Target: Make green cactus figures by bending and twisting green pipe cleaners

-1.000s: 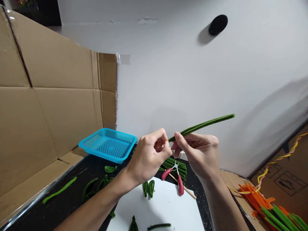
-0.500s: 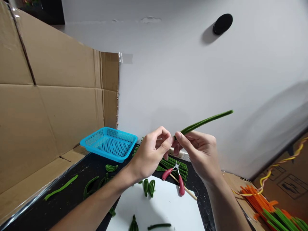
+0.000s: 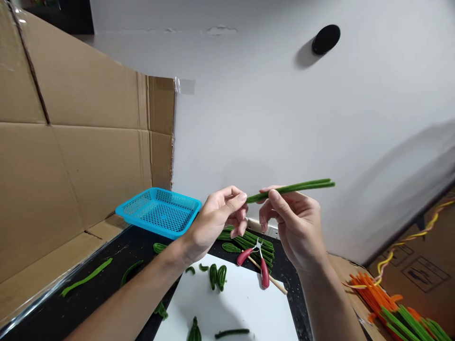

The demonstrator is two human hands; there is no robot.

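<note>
The left hand [image 3: 208, 223] pinches the green stems [image 3: 304, 185] at their nine-o'clock end; the right hand [image 3: 300, 219] clasps them further along (likely keeping the pair aligned). Pliers [image 3: 265, 274] lie at six o'clock, seemingly handy.

The scene is viewed from the head, forward and downward. The left hand [image 3: 213, 220] and right hand [image 3: 298, 215] are framed near, the wall [image 3: 249, 118] beyond.
</note>
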